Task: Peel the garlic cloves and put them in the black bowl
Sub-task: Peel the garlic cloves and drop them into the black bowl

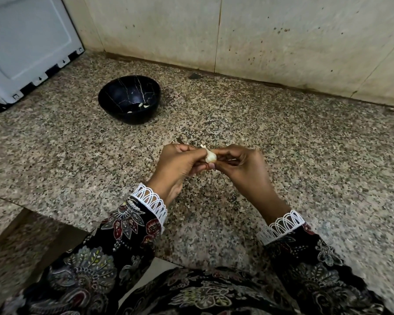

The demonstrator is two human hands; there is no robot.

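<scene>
A small white garlic head (209, 155) with a thin stem is held over the speckled granite counter (77, 144). My left hand (180, 165) and my right hand (239, 163) both pinch it from either side with their fingertips. The black bowl (114, 103) with pale marble veins stands on the counter, up and to the left of my hands. Three peeled cloves (143, 105) lie on its bottom.
A white appliance (27, 42) stands at the back left, close to the bowl. A stained tiled wall (259, 37) closes off the counter behind. The counter's front edge steps down at the lower left. A small dark speck (193, 75) lies by the wall.
</scene>
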